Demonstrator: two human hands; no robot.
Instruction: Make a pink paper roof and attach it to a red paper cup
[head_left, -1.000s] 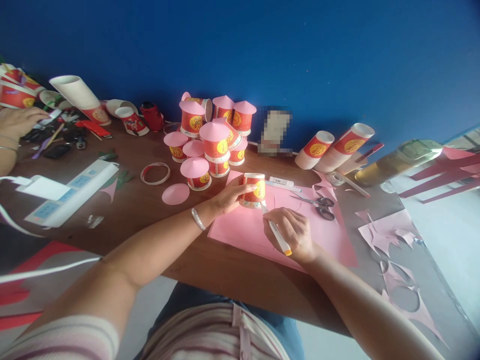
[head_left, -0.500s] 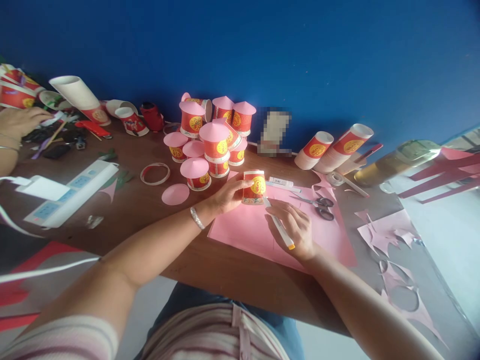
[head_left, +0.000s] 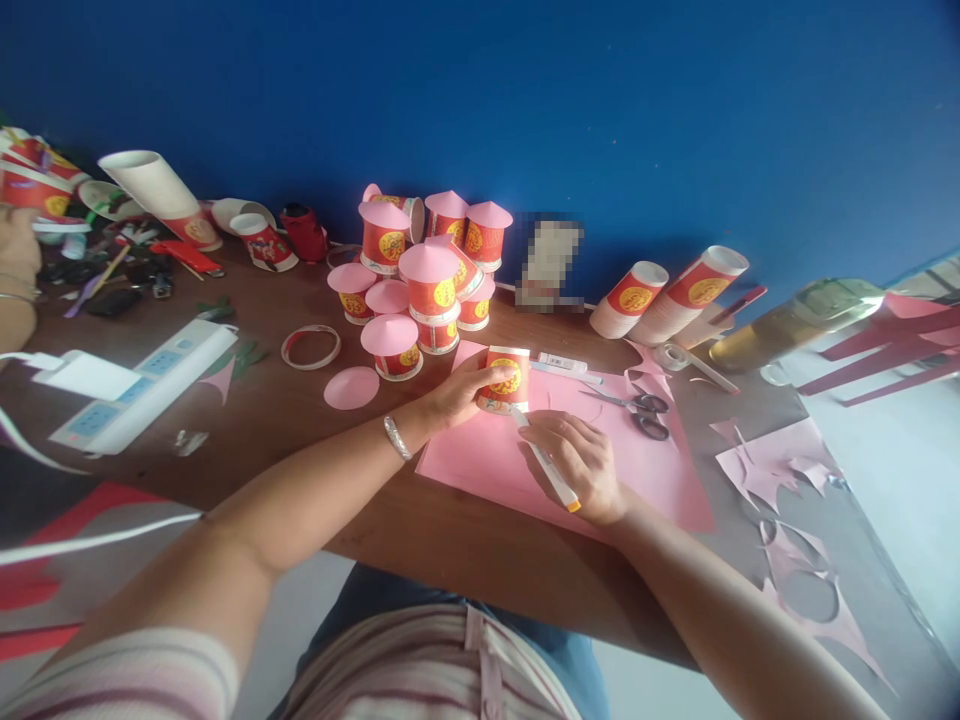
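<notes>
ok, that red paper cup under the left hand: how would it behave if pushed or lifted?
Likely very light: the red paper cup is thin paper, and the left hand holds it on the pink sheet. It probably dents if squeezed. On its side it may roll, tapered like the cup stacks lying by the wall.
</notes>
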